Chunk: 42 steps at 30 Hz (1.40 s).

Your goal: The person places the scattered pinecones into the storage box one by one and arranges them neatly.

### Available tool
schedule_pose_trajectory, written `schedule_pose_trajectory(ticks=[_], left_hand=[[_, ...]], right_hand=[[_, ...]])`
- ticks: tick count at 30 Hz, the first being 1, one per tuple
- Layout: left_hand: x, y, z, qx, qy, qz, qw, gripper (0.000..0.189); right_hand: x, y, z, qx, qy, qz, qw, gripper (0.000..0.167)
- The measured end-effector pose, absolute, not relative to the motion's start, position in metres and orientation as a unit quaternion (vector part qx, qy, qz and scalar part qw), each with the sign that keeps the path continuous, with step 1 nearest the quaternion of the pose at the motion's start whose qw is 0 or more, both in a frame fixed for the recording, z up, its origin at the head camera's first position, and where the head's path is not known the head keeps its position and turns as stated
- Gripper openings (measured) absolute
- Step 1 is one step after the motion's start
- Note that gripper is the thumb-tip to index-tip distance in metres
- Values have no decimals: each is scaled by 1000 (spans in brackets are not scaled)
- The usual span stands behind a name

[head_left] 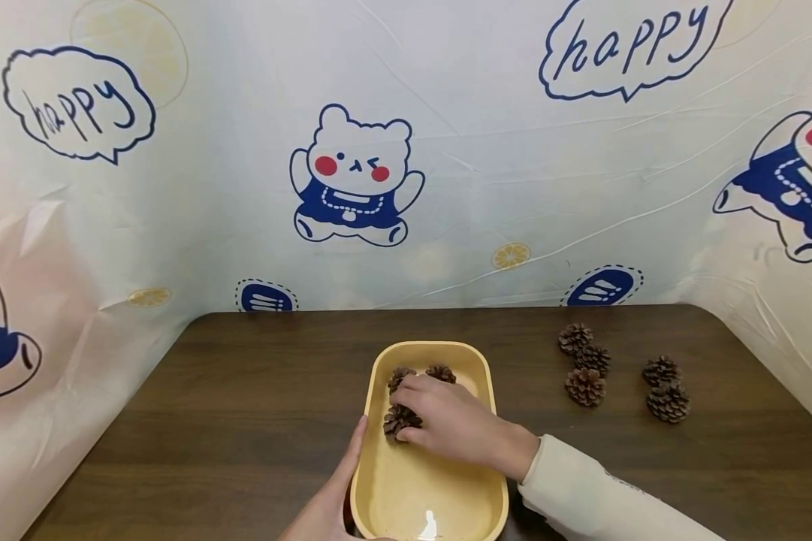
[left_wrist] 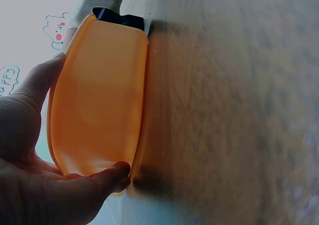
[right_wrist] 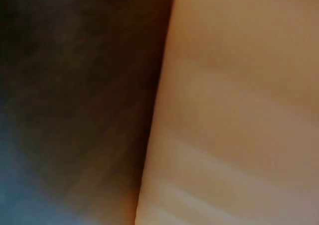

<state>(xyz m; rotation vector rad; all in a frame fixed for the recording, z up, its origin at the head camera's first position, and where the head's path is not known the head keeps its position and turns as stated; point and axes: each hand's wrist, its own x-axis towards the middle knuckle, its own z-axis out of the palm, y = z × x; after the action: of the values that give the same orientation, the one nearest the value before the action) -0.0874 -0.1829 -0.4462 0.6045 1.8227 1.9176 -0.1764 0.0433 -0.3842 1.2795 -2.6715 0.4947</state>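
Observation:
A deep yellow plastic tray (head_left: 429, 492) with rounded corners stands on the table. My left hand (head_left: 331, 496) grips its near left side; the left wrist view shows the thumb and fingers (left_wrist: 104, 180) spread around the tray's outer wall. Inside the far half, my right hand (head_left: 446, 421) has its thumb and fingers around a brown pine cone (head_left: 400, 422) by the left wall. Two more pine cones lie beyond that hand, one at the far left (head_left: 400, 377), partly covered by the fingers, and another pine cone (head_left: 441, 373) to its right.
Right of the tray on the dark wooden table (head_left: 257, 406) lie three pine cones close together (head_left: 585, 387). Farther right sits a pair of pine cones (head_left: 668, 402). A printed cloth (head_left: 460, 188) hangs behind and around the table.

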Motion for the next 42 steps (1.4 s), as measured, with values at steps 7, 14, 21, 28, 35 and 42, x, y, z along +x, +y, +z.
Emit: schedule_pose_trajectory(ticks=[7,14,21,28,35,42], left_hand=[[-87,-182,-443,220,671,680,196,131],[-85,-182,-441,213,690,666,187,131],[-84,-181,-435,194,687,670,205,133],[-83,-180,-433,172,682,674,226,135],[-82,-180,-432,174,666,690,224,137],[-82,-180,-433,180,663,692,221,138]], right_hand=[[-177,39,-389,432,-886,156,64,32],[-177,39,-389,431,-886,155,72,33],[-176,41,-384,432,-886,153,71,35],[-173,56,-372,412,-890,183,72,39],[-174,77,-367,402,-887,200,105,37],[-171,96,-362,390,-886,215,131,36]])
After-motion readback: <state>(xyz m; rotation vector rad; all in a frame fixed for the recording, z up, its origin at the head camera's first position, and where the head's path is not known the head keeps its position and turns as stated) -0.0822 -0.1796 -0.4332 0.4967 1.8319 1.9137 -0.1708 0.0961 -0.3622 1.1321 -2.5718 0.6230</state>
